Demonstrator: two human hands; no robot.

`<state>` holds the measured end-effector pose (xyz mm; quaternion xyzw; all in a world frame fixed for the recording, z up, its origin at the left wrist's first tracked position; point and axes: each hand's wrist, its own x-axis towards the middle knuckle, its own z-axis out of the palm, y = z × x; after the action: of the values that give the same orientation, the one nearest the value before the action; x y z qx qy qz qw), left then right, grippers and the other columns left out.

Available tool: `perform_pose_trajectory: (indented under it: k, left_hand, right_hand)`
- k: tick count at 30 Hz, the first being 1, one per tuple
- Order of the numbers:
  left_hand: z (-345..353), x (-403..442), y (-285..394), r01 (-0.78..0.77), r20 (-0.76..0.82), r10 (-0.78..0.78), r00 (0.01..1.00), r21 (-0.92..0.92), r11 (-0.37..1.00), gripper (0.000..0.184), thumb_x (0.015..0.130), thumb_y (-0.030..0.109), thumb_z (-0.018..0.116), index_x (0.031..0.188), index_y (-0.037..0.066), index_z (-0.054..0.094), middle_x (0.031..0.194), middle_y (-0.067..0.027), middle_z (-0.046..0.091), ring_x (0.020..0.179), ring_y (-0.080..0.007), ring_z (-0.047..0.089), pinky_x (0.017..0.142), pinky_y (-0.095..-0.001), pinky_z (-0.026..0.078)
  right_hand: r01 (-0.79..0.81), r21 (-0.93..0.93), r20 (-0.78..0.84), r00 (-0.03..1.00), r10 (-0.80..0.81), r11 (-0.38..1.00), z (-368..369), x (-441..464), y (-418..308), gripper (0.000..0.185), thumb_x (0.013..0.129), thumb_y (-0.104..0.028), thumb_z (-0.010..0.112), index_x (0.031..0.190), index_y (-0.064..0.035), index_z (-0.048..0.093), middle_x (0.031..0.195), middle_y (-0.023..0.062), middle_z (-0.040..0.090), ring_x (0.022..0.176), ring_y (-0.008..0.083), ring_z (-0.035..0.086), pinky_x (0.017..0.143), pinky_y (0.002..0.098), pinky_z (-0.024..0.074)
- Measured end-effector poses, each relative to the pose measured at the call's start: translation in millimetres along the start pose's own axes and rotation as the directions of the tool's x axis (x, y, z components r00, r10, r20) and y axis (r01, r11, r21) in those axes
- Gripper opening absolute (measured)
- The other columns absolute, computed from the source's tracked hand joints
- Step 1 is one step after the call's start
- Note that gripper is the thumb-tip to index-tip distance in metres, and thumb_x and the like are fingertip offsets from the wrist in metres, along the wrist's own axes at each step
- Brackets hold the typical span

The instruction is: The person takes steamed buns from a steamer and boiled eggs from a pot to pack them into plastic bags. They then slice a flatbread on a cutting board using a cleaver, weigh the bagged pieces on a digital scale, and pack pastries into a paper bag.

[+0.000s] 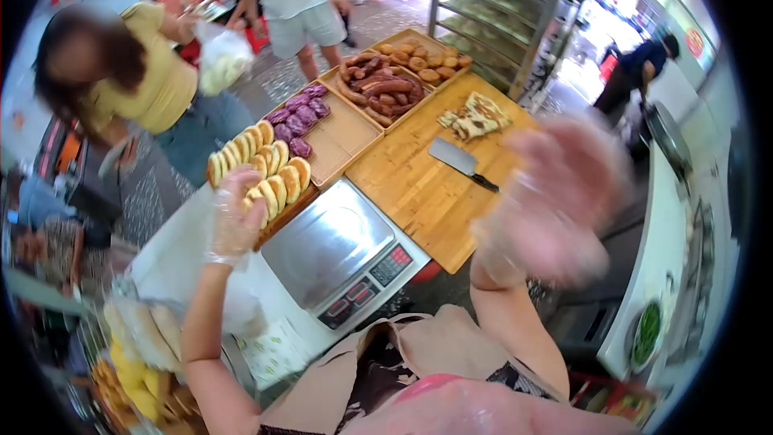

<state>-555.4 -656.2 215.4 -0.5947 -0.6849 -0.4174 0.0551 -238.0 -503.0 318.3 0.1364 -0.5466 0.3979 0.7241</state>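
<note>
The left hand (236, 213), in a clear glove (229, 251), is at the pale buns (278, 185), left of the scale (322, 238); its fingers are bent, but I cannot tell whether they grip any. The right hand (555, 201), blurred, is raised right of the scale, spread open. The pale buns lie in rows beyond the scale's left side. Farther beyond it are purple buns (298, 122), then sausages (390, 97). Right of the scale, the board (403, 189) bears 1 cleaver (455, 157) and flatbread (481, 118). Well past the scale's left side, 1 person (165, 72) holds a bag (223, 55).
</note>
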Motion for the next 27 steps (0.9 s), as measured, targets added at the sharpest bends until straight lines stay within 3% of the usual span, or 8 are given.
perform_pose_trajectory:
  k: [1,4,6,9,13,19,20,27]
  left_hand:
    - [17.5,-13.9,15.6,-0.016,0.029,0.014,0.999,0.089,0.996,0.034,0.074,0.004,0.062,0.107,0.003,0.055,0.113,-0.0172,0.055,0.106,-0.0339,0.055,0.095,-0.0379,0.042]
    - [75.7,-54.9,59.1,0.124,0.137,-0.132,0.982,0.064,0.990,0.033,0.074,0.008,0.064,0.106,0.006,0.057,0.118,-0.0177,0.055,0.108,-0.0357,0.054,0.095,-0.0404,0.042]
    - [108.3,-80.8,80.7,0.168,0.150,-0.176,0.973,0.062,0.984,0.033,0.074,0.009,0.064,0.106,0.007,0.057,0.119,-0.0177,0.055,0.109,-0.0360,0.054,0.095,-0.0408,0.042]
    - [136.4,-108.5,115.9,0.339,0.264,-0.309,0.914,-0.075,0.938,0.037,0.074,0.007,0.066,0.109,0.009,0.057,0.124,-0.0161,0.052,0.118,-0.0326,0.049,0.101,-0.0388,0.038]
    - [146.0,-133.1,140.4,0.467,0.281,-0.428,0.859,-0.089,0.880,0.037,0.075,0.009,0.065,0.111,0.009,0.056,0.128,-0.0176,0.049,0.120,-0.0335,0.047,0.101,-0.0393,0.037]
    - [143.1,-148.1,126.0,0.502,0.234,-0.480,0.845,-0.038,0.864,0.036,0.076,0.012,0.065,0.111,0.008,0.056,0.128,-0.0176,0.049,0.118,-0.0351,0.048,0.101,-0.0405,0.037]
    - [148.9,-149.9,118.0,0.437,0.167,-0.428,0.888,-0.021,0.899,0.033,0.075,0.014,0.062,0.106,0.005,0.057,0.123,-0.0206,0.052,0.112,-0.0392,0.050,0.094,-0.0435,0.042]
    - [207.9,-139.5,119.1,0.453,0.132,-0.439,0.889,-0.111,0.885,0.036,0.076,0.012,0.063,0.111,0.007,0.057,0.124,-0.0171,0.052,0.113,-0.0355,0.051,0.097,-0.0400,0.040]
  right_hand:
    - [0.157,0.058,-0.019,0.988,-0.156,0.986,-17.2,10.4,-25.3,0.069,0.078,-0.034,0.071,0.126,0.0065,0.044,0.128,0.0228,0.047,0.115,0.0288,0.049,0.088,0.0352,0.0434]
    - [0.482,0.145,-0.068,0.876,-0.477,0.864,-50.3,54.5,-83.2,0.063,0.079,-0.041,0.067,0.127,-0.0032,0.049,0.131,0.0232,0.049,0.116,0.0347,0.049,0.090,0.0437,0.0382]
    - [0.670,0.111,0.075,0.731,-0.678,0.734,-71.7,65.4,-126.1,0.048,0.085,-0.025,0.067,0.129,-0.0127,0.054,0.133,0.0124,0.051,0.131,0.0288,0.039,0.105,0.0411,0.0367]
    - [0.608,0.344,0.052,0.749,-0.661,0.716,-107.3,72.0,-149.3,0.049,0.084,-0.024,0.067,0.127,-0.0056,0.053,0.133,0.0149,0.050,0.129,0.0292,0.042,0.103,0.0408,0.0386]
    - [0.530,0.318,0.143,0.793,-0.592,0.786,-125.7,74.9,-154.7,0.046,0.084,-0.023,0.067,0.125,-0.0056,0.054,0.129,0.0145,0.051,0.125,0.0291,0.043,0.100,0.0405,0.0393]
    - [0.456,0.279,0.223,0.826,-0.518,0.845,-111.4,57.1,-147.6,0.042,0.084,-0.022,0.066,0.121,-0.0057,0.055,0.122,0.0137,0.052,0.119,0.0288,0.045,0.096,0.0401,0.0405]
    - [0.447,0.264,0.248,0.825,-0.508,0.855,-106.2,52.0,-143.1,0.042,0.083,-0.022,0.065,0.120,-0.0057,0.055,0.121,0.0136,0.053,0.118,0.0288,0.045,0.096,0.0400,0.0407]
    - [0.336,0.231,0.374,0.836,-0.402,0.913,-112.8,40.5,-106.7,0.037,0.083,-0.021,0.064,0.116,-0.0058,0.057,0.114,0.0128,0.054,0.111,0.0285,0.048,0.091,0.0395,0.0421]
